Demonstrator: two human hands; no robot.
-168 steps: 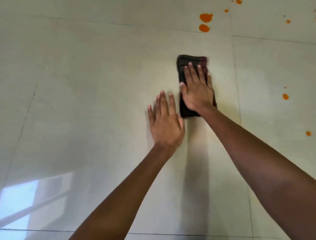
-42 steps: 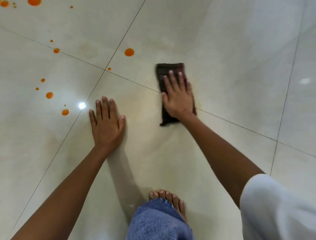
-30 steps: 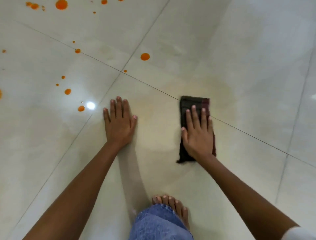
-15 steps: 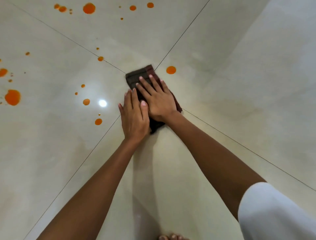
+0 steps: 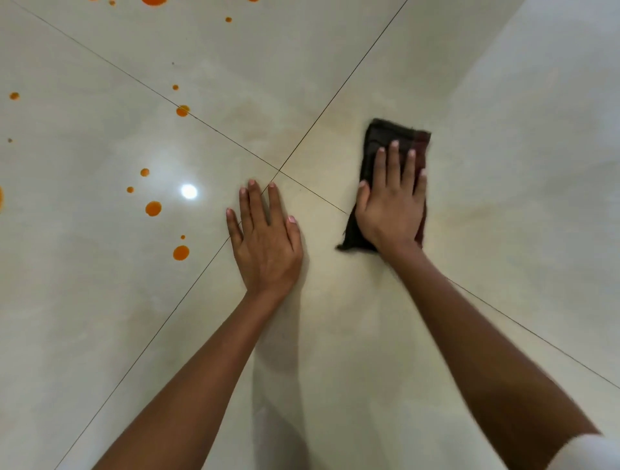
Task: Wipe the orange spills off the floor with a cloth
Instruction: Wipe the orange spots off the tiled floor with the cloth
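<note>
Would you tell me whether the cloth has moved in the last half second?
Yes: the cloth slid right, off the grout crossing, under the right hand.

no legible text, label, brand, number or sign anywhere in view: none on the floor (image 5: 503, 100), none on the cloth (image 5: 379, 134), none on the sleeve (image 5: 590, 453).

Cloth (image 5: 389, 132) middle hidden under right hand (image 5: 391, 208); top-edge spill (image 5: 153, 1) cut off; sleeve (image 5: 593, 453) blurred.
</note>
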